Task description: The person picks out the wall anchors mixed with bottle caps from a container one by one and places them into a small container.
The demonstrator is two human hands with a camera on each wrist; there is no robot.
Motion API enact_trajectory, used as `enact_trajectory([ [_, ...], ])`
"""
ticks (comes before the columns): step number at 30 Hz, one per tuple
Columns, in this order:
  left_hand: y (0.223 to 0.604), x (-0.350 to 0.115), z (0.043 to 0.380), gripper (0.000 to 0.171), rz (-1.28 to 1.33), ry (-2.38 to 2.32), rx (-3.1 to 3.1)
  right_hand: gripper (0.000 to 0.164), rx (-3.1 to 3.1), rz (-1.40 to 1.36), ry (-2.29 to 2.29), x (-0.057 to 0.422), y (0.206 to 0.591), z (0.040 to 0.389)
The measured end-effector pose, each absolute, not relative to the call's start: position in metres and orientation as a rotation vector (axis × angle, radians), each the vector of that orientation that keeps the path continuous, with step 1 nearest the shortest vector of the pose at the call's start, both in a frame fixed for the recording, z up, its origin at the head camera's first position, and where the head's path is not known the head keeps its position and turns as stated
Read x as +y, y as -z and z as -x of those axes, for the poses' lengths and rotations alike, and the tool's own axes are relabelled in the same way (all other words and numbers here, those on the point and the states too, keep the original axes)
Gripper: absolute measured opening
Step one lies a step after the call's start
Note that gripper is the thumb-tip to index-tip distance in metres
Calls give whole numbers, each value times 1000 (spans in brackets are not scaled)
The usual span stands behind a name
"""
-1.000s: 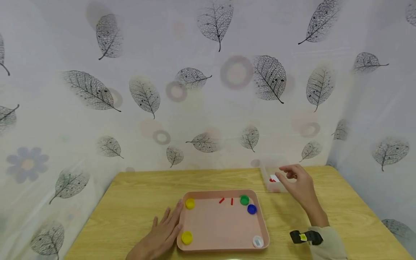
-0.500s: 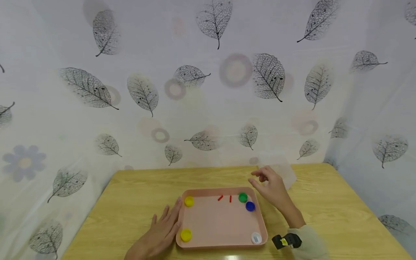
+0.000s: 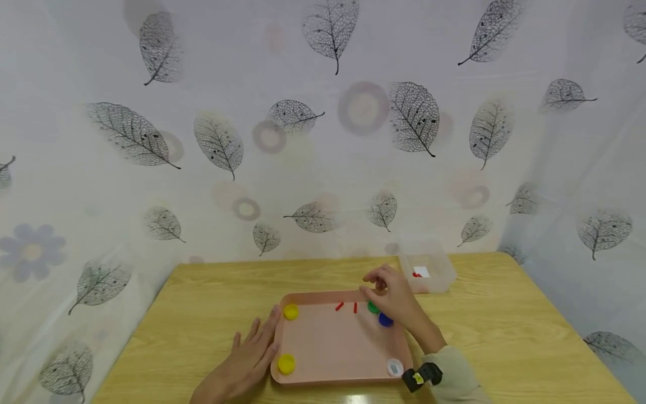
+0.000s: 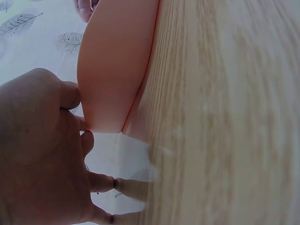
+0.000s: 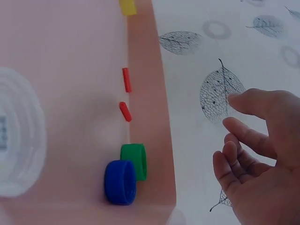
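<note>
My left hand [image 3: 242, 359] lies with fingers spread on the table, thumb and index finger touching the left side of a pink tray [image 3: 335, 350]. Over the tray's far right corner hovers my right hand [image 3: 398, 300]. Its fingers are loosely bent; in the right wrist view a gap shows between thumb and index fingertips, with nothing visible between them. Beneath it are a green bottle cap [image 5: 133, 159] and a blue bottle cap [image 5: 121, 183], side by side. Two short red sticks, one slanted [image 3: 339, 306] and one straight [image 3: 355, 307], lie near the tray's far wall.
Yellow caps sit in the tray's far left [image 3: 291, 312] and near left [image 3: 286, 364] corners. A white round lid [image 3: 395, 367] occupies the near right corner. Behind the tray, a clear plastic box [image 3: 440, 278] contains small red pieces and a white piece. A leaf-print curtain [image 3: 313, 168] backs the table.
My right hand has moved left and nearer, from the plastic box to above the tray's far right corner. The left hand stays at the tray's side.
</note>
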State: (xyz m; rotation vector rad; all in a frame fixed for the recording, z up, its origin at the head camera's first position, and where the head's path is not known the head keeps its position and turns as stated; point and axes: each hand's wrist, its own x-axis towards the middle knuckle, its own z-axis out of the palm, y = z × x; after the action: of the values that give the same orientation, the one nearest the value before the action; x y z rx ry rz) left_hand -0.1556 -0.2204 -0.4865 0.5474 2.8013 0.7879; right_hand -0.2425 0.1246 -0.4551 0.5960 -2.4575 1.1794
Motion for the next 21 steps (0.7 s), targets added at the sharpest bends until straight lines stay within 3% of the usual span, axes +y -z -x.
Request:
enact_trajectory([
  [21, 489, -219, 157, 59, -578, -762, 2837, 16, -2658, -475, -1075, 97, 488, 222],
])
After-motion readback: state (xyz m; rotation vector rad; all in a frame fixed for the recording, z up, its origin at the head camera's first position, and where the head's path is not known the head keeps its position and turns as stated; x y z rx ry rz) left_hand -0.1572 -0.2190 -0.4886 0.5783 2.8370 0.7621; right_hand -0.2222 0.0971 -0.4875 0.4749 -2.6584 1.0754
